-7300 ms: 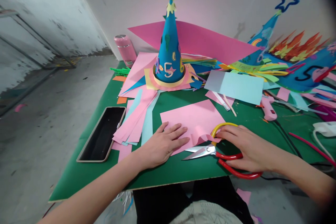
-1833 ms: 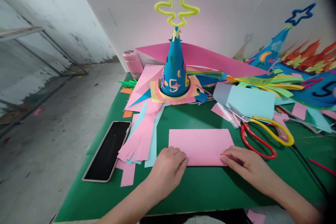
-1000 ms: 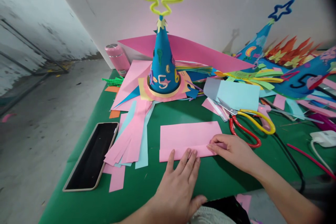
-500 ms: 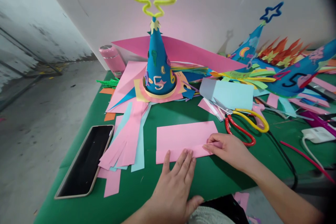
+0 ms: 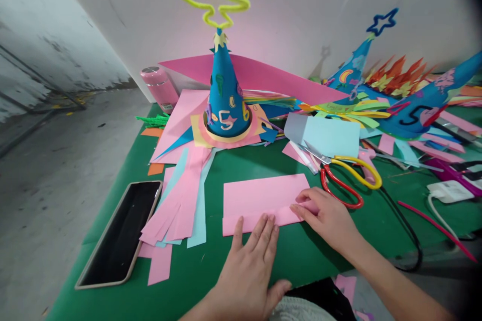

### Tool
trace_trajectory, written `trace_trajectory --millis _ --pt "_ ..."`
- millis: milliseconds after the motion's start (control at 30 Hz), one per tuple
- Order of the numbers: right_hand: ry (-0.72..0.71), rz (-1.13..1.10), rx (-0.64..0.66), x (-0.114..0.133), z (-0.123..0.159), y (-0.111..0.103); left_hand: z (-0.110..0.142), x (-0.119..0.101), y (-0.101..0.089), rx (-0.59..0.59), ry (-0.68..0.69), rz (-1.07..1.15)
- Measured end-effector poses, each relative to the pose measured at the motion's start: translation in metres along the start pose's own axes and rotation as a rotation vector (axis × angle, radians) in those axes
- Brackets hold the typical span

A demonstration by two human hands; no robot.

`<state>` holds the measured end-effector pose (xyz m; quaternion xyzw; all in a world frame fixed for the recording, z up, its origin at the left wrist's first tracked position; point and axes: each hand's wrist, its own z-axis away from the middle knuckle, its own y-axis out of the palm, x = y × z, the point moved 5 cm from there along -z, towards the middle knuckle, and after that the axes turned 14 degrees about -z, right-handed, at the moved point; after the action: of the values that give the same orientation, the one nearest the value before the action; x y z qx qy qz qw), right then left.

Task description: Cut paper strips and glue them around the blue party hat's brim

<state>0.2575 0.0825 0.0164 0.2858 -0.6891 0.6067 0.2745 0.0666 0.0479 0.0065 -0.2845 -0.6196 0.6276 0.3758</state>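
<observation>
In front of me on the green table lies a pink sheet of paper (image 5: 263, 193), its near edge folded over in a narrow band. My left hand (image 5: 250, 256) rests flat with fingers outstretched, the fingertips pressing on that folded band. At the right end, my right hand (image 5: 326, 215) pinches the folded edge of the pink paper between thumb and fingers. Scissors (image 5: 344, 170) with one red and one yellow handle lie just beyond my right hand, blades partly apart and pointing away to the left.
A blue cone hat (image 5: 226, 90) with a yellow pipe-cleaner star stands behind. Left are a phone (image 5: 122, 233) and pink and light-blue paper strips (image 5: 184, 200). A pink bottle (image 5: 160, 89) stands at the back. More decorated hats (image 5: 422, 108) and a white charger (image 5: 450, 190) are right.
The view has shifted slightly. Both hands keep nearly the same places on the pink paper, and the fold looks unchanged.
</observation>
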Motion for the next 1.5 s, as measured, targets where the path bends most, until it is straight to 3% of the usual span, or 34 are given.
trace_trajectory --millis 67,133,233,300,367,700,967,1267,1500 --pt "-0.069 0.041 -0.164 0.005 0.014 -0.005 0.000 0.001 0.000 -0.001 0.005 0.013" --pt "-0.227 0.086 -0.260 0.017 0.032 -0.005 0.000 0.001 0.000 0.004 0.009 0.026" --pt "-0.453 0.118 -0.040 0.038 0.053 0.017 0.001 0.002 -0.001 -0.001 0.008 0.041" --pt "-0.451 0.123 0.088 0.042 0.059 0.031 0.001 0.001 -0.001 -0.012 0.011 0.051" --pt "-0.421 0.122 0.129 0.042 0.060 0.038 0.001 0.001 -0.002 -0.019 0.012 0.065" --pt "-0.414 0.182 0.127 0.039 0.060 0.043 0.002 -0.001 0.000 -0.032 -0.028 0.096" --pt "-0.403 0.183 0.127 0.042 0.060 0.041 0.005 0.003 -0.011 -0.072 -0.042 0.006" --pt "-0.380 0.155 0.096 0.044 0.058 0.039 0.034 0.026 -0.009 -0.176 -0.111 -0.176" --pt "-0.413 0.174 0.108 0.043 0.059 0.039 0.069 0.045 -0.007 -0.162 -0.238 -0.300"
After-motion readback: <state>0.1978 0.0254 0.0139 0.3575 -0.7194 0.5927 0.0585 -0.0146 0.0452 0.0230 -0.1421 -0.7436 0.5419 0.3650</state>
